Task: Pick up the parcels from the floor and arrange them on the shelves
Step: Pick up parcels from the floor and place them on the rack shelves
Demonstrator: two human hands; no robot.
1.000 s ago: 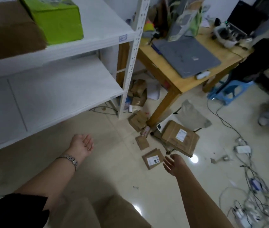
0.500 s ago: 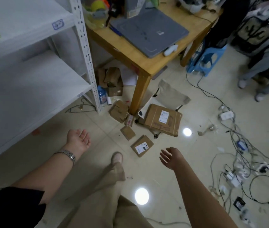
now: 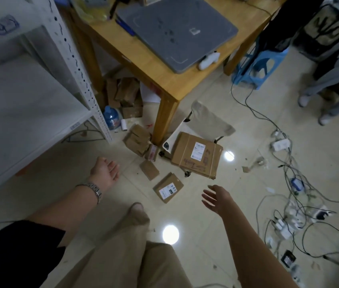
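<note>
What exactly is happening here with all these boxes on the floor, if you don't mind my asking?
A person is standing over cardboard parcels scattered on the floor by the wooden table's leg. Both hands are open and empty: the left hand hangs near the white shelf, and the right hand reaches toward a small labelled parcel. A larger parcel lies beyond it. Nothing has been picked up.

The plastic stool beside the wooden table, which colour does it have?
The stool is light blue; the head view, the only one, shows it at upper right.
</note>
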